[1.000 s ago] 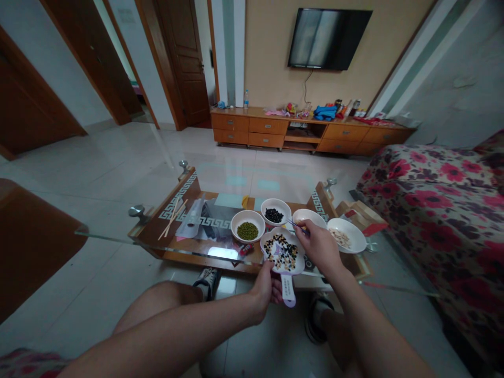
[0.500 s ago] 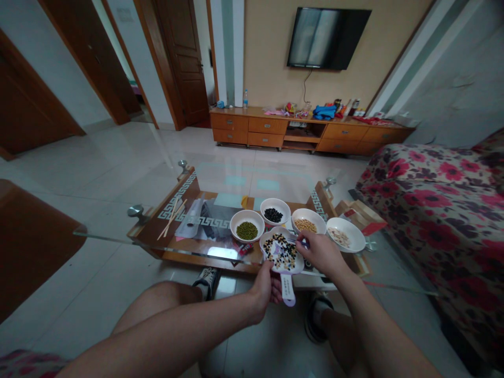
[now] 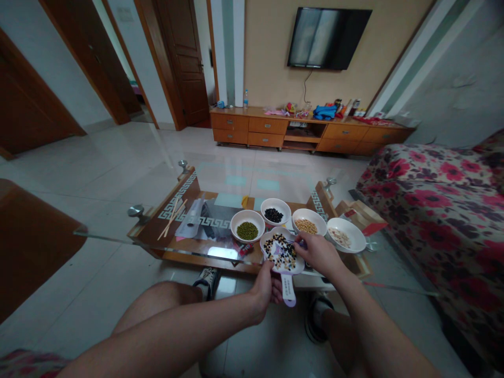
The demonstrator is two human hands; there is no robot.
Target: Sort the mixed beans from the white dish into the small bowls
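My left hand (image 3: 265,291) is closed on the near edge of a white, purple-rimmed hand fan (image 3: 289,291), thumb on top and fingers beneath. Mixed black, yellow and pale beans (image 3: 280,251) lie spread over the fan's face. My right hand (image 3: 315,252) pinches a slim dark purplish tool (image 3: 293,242) whose tip is over the beans; its exact kind is too small to make out. Beyond the fan stand a bowl of green mung beans (image 3: 247,230), a bowl of black beans (image 3: 273,215), a bowl of yellow soybeans (image 3: 306,226) and a bowl of pale flat pieces (image 3: 339,238).
The bowls stand on a glass coffee table (image 3: 220,253). Chopsticks (image 3: 172,219) and a rolled clear sheet (image 3: 191,223) appear at its left. A red wrapper (image 3: 244,249) is beside the fan, a paper bag (image 3: 364,214) at the right. A flowered sofa (image 3: 441,210) flanks the table.
My right hand has shifted slightly left over the fan, taking the slim tool with it. The left hand and the bowls look the same.
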